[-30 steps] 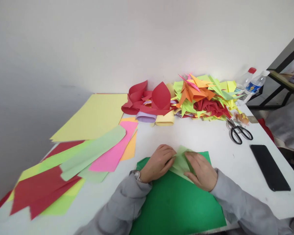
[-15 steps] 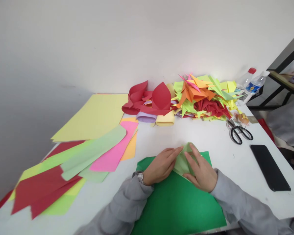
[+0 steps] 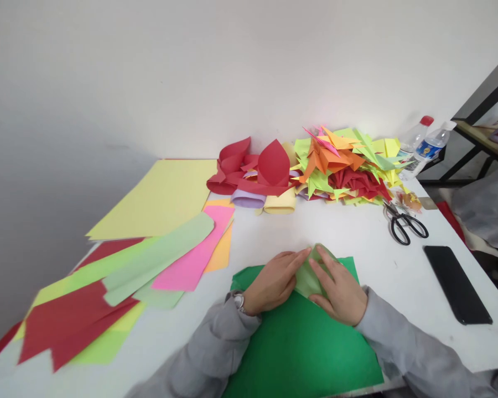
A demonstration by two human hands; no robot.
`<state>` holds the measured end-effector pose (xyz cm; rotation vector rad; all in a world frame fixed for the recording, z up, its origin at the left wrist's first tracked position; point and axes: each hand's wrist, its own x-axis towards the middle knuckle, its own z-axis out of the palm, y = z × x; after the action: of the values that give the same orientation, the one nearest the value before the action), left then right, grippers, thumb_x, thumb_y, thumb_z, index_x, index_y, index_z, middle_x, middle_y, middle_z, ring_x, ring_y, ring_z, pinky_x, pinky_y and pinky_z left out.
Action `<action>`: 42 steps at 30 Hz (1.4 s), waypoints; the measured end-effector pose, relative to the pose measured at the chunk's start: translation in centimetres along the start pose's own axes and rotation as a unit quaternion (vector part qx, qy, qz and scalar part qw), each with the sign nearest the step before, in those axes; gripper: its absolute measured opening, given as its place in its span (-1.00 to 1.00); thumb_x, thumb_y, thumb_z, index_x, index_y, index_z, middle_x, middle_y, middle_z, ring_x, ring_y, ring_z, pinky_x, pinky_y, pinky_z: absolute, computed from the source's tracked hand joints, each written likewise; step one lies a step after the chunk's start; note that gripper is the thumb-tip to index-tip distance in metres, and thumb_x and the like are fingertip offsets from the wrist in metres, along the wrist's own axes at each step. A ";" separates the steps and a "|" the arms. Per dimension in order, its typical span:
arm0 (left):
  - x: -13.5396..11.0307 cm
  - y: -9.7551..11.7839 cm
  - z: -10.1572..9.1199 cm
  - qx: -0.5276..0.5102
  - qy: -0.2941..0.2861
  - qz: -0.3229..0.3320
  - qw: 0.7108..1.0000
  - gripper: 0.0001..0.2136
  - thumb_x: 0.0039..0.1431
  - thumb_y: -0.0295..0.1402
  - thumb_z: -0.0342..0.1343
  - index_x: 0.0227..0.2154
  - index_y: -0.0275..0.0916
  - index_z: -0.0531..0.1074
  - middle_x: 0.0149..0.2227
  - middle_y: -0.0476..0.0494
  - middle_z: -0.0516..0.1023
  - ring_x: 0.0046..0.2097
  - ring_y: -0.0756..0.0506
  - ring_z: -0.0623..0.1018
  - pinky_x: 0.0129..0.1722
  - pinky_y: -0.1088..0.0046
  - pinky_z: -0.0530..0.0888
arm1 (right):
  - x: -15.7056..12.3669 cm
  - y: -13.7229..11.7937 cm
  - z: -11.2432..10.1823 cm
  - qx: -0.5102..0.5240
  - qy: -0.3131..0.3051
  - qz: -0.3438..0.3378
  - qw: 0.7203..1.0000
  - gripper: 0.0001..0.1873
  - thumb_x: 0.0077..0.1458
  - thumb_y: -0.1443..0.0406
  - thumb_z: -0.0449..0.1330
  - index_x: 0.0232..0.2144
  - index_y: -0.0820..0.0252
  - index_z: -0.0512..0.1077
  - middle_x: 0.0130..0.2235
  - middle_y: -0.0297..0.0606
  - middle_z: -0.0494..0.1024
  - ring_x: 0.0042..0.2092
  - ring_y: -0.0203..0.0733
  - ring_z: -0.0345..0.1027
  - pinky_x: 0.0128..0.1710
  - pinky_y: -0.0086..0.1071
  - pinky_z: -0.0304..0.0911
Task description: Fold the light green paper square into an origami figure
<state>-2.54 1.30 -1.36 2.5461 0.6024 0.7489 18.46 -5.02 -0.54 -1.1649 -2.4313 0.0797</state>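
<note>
A small light green paper [image 3: 307,275], partly folded, lies on a large dark green sheet [image 3: 299,342] near the table's front edge. My left hand [image 3: 274,282] lies flat with its fingers stretched out and pressing on the paper's left side. On the right side, my right hand [image 3: 340,290] presses down with extended fingers that cover part of the paper. Both fingertips meet near the paper's far corner. A watch shows at my left wrist.
Coloured sheets [image 3: 149,243] fan out on the left of the white table. Curled red paper shapes [image 3: 253,171] and a heap of folded paper figures [image 3: 344,163] lie at the back. Scissors [image 3: 402,221], a black phone [image 3: 456,283] and two bottles [image 3: 423,141] are on the right.
My left hand went from curled over the paper to flat with fingers stretched forward. The light green paper has been folded smaller, and both hands' fingertips have slid to its far corner.
</note>
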 end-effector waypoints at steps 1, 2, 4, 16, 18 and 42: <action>0.0 0.0 0.0 -0.001 -0.001 0.001 1.000 -0.27 0.13 -0.62 -0.19 0.33 -0.13 -0.31 0.10 -0.28 0.38 0.05 -0.17 0.43 0.03 0.15 0.39 | 0.0 0.0 0.0 -0.004 -0.002 0.001 1.000 -0.26 0.20 0.21 0.11 0.29 0.38 -0.08 0.30 0.30 -0.04 0.25 0.25 0.05 0.00 0.06 0.32; 0.0 0.0 0.1 -0.003 -0.002 0.001 1.000 -0.27 0.13 -0.62 -0.20 0.33 -0.13 -0.31 0.10 -0.28 0.38 0.07 -0.17 0.41 0.04 0.15 0.39 | 0.0 0.0 0.0 -0.008 -0.004 0.004 1.000 -0.26 0.19 0.21 0.12 0.29 0.38 -0.06 0.30 0.31 -0.04 0.25 0.26 0.05 -0.01 0.06 0.32; -0.1 0.0 0.1 -0.008 -0.002 -0.002 1.000 -0.27 0.14 -0.62 -0.20 0.33 -0.13 -0.32 0.09 -0.28 0.38 0.08 -0.17 0.41 0.05 0.14 0.38 | 0.0 0.0 0.1 -0.015 -0.006 0.007 1.000 -0.27 0.18 0.20 0.14 0.28 0.38 -0.02 0.30 0.30 -0.05 0.25 0.26 0.06 -0.02 0.06 0.33; 0.3 0.4 0.1 -0.020 0.019 -0.013 1.000 -0.37 0.29 -0.55 -0.25 0.33 -0.12 -0.34 0.06 -0.28 0.42 0.03 -0.14 0.45 0.01 0.18 0.39 | 0.2 -0.4 0.2 -0.021 -0.018 0.012 1.000 -0.30 0.16 0.15 0.17 0.25 0.29 0.08 0.32 0.18 -0.02 0.18 0.22 0.17 -0.06 0.03 0.34; 0.3 0.3 0.1 -0.024 0.015 -0.013 1.000 -0.37 0.28 -0.56 -0.24 0.33 -0.13 -0.32 0.07 -0.29 0.42 0.05 -0.15 0.44 0.02 0.18 0.39 | 0.2 -0.4 0.2 -0.021 -0.021 0.017 0.999 -0.28 0.15 0.15 0.18 0.27 0.28 0.06 0.33 0.18 -0.06 0.19 0.23 0.16 -0.06 0.04 0.34; 0.1 0.7 0.4 0.046 0.186 -0.186 0.964 -0.79 0.30 -0.38 -0.06 -0.25 -0.25 0.49 -0.30 -0.18 0.58 -0.26 -0.10 0.56 -0.22 0.33 0.53 | 0.6 -0.5 0.3 -0.042 -0.092 0.019 0.995 -0.18 0.16 -0.15 -0.01 0.20 0.40 0.20 0.19 0.08 0.31 0.11 0.12 0.20 0.04 -0.04 0.18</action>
<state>-2.07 0.65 -1.24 2.2774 1.2236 1.0835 17.63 -4.83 -0.47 -1.2931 -2.5946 0.1026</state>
